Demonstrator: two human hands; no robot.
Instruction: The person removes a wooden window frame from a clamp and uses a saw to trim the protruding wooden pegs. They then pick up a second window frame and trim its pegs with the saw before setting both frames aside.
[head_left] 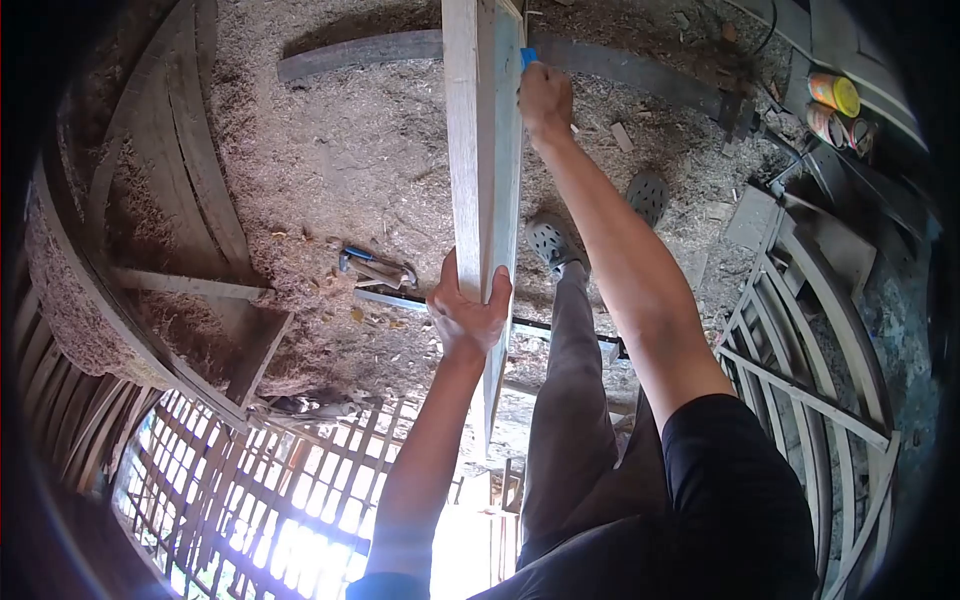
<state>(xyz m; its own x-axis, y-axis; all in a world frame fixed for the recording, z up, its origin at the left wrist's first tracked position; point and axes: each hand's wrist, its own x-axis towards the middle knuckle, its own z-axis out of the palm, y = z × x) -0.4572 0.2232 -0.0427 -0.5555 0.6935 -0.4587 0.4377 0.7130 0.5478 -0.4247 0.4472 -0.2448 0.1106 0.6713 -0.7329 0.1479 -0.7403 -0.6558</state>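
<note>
A long wooden beam point(466, 130) runs from the top edge of the view down past the middle, with a pale greenish face on its right side. My left hand point(468, 312) grips the beam near its lower part, thumb on the right face and fingers on the left. Farther up, my right hand point(545, 98) is closed on a small blue object point(528, 57) at the beam's right edge; most of that object is hidden by the fingers.
A hammer point(385, 268) and a blue-handled tool lie on the shavings-covered ground point(330, 170) at left. Curved planks point(360, 55) cross behind the beam. Cans point(835, 93) stand at upper right. Curved wooden frames point(800, 340) rise at right, a slatted fence point(270, 480) at lower left.
</note>
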